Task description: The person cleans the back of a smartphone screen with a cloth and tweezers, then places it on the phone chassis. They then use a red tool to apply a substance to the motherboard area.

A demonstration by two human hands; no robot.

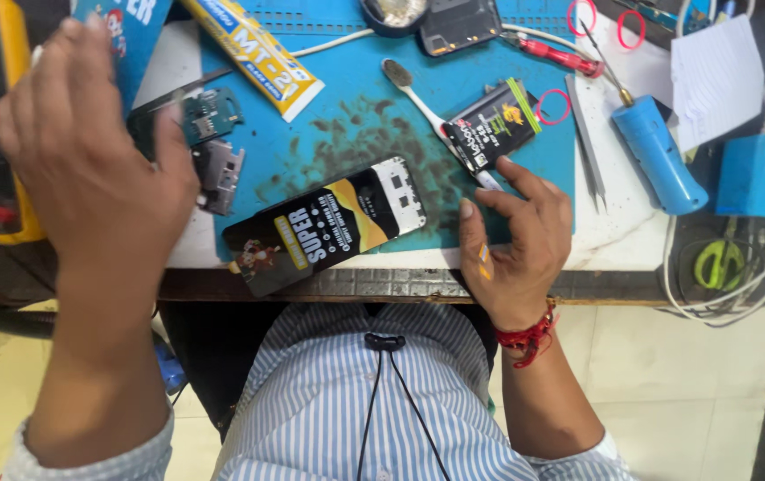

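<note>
My left hand [88, 169] is raised over the table's left side, its back to the camera and blurred. A blue printed packet [128, 36] sticks out from behind its fingers; whether the hand grips it is hidden. My right hand [511, 240] rests on the table's front edge with fingers apart and nothing in them. Its fingertips touch the blue mat [355, 125] beside the handle of a white toothbrush [418, 93] and just below a black battery [492, 125]. A phone [329, 227] with a black and yellow printed cover lies slanted left of the thumb.
Two small circuit boards [215, 142] lie by the left thumb. A yellow tube box [253, 53], red screwdriver [560, 55], tweezers [587, 142], blue heating tool [658, 151], white paper [716, 76], blue box [761, 174], green scissors [719, 263] and white cables surround the mat.
</note>
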